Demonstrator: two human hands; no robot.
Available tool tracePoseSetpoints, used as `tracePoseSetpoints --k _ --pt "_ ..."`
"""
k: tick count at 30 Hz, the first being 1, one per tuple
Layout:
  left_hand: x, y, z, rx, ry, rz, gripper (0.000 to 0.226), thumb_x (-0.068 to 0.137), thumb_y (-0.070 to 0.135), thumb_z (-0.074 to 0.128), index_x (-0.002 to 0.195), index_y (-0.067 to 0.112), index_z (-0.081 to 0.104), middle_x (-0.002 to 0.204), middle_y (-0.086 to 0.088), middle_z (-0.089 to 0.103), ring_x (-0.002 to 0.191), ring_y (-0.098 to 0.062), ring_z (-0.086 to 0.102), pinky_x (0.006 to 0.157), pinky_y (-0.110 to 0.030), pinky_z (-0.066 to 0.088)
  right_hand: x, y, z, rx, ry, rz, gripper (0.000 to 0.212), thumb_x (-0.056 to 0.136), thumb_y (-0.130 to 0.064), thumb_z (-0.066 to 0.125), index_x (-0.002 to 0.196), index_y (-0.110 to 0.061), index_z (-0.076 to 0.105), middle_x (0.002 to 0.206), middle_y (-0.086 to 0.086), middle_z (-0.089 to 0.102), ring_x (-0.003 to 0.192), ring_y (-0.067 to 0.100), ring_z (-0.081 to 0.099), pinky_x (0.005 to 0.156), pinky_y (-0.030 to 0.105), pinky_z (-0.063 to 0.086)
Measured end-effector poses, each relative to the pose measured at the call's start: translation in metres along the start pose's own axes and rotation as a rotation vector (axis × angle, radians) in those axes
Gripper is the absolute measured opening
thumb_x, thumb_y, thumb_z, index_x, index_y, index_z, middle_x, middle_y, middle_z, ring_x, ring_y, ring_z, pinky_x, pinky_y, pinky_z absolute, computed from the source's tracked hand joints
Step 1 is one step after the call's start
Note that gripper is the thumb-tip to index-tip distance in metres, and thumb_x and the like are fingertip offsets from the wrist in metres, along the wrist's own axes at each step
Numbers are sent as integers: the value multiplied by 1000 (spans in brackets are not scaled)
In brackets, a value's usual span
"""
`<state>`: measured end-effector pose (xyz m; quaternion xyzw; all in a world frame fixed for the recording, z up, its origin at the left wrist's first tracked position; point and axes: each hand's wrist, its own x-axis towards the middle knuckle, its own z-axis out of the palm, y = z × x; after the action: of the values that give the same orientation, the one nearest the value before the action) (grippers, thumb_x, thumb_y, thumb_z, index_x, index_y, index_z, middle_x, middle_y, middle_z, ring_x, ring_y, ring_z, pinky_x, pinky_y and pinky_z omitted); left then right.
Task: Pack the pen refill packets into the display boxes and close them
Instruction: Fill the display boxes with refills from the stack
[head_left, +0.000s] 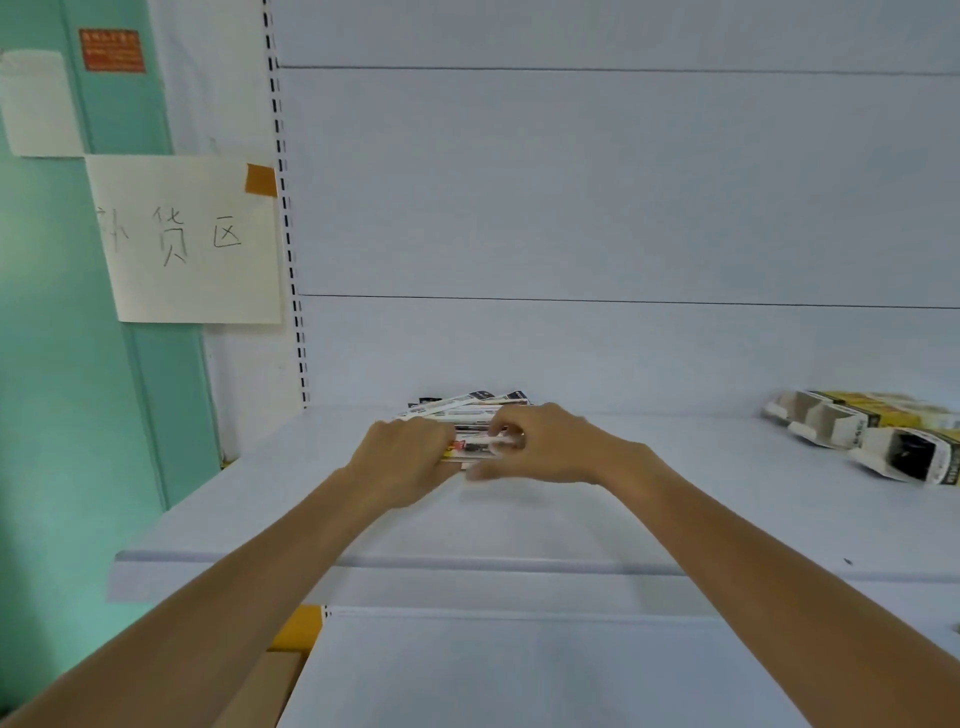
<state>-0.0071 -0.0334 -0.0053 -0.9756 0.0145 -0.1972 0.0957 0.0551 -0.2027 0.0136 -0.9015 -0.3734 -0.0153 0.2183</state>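
Packets lie stacked on the shelf, near its back panel. The left hand grips the stack's left end, fingers curled; the right hand pinches its right end. Boxes lie open-ended, well apart to the right.

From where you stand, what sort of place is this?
Likely a shop's restocking area: a white shelf with a slotted upright, a handwritten sign reading 补货区 (restocking zone), plus display boxes and pen refill packets on it.
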Motion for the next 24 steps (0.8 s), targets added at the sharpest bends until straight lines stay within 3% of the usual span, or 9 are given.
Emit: tracePoseSetpoints --k 4,6,9,11,14,17,20,24 --pt "11 14 5 -247 16 -24 21 93 32 45 108 21 54 117 3 57 111 -25 52 74 -30 38 -19 33 -8 193 362 71 50 87 -60 45 75 -13 58 66 -6 56 64 14 49 63 30 36" --pt "21 33 7 -254 -10 31 23 91 33 47 108 19 52 119 0 58 111 -26 53 77 -32 42 -25 48 -6 167 460 114 54 92 -53 39 67 -8 56 68 3 63 68 24 54 66 36 43" --pt "37 73 10 -129 -8 103 25 91 28 44 112 15 42 113 -6 60 106 -30 54 72 -33 37 -31 71 -10 87 497 282 60 94 -51 36 70 -3 64 74 11 67 73 27 60 71 35 47" --pt "45 102 8 -68 15 158 24 92 25 40 112 12 40 111 -9 60 104 -32 56 70 -34 35 -36 90 -18 56 486 358 56 93 -45 38 62 -4 59 73 13 66 72 29 60 71 35 48" --pt "61 144 6 -164 -10 165 19 93 25 39 107 13 40 108 -11 58 99 -33 55 70 -34 33 -50 127 -35 63 533 370 43 90 -32 43 55 -8 53 63 8 62 63 28 56 61 33 45" --pt "82 188 3 -297 -39 144 21 91 37 44 94 17 38 88 -2 54 80 -25 50 63 -31 30 -66 168 -56 107 566 366 33 83 -20 50 52 -12 45 53 2 48 54 20 43 51 28 33" --pt "106 242 -1 -400 -69 97 51 84 65 40 89 15 48 69 6 49 65 -15 47 57 -27 30 -86 213 -77 176 545 330 30 85 -19 51 59 -5 52 60 6 52 60 19 46 57 30 35" --pt "145 310 -5 -578 -12 -15 60 89 64 26 74 13 54 61 3 49 64 -17 50 57 -26 32 -124 279 -127 121 639 230 30 95 -30 45 87 -10 66 88 0 62 85 16 54 75 27 36"
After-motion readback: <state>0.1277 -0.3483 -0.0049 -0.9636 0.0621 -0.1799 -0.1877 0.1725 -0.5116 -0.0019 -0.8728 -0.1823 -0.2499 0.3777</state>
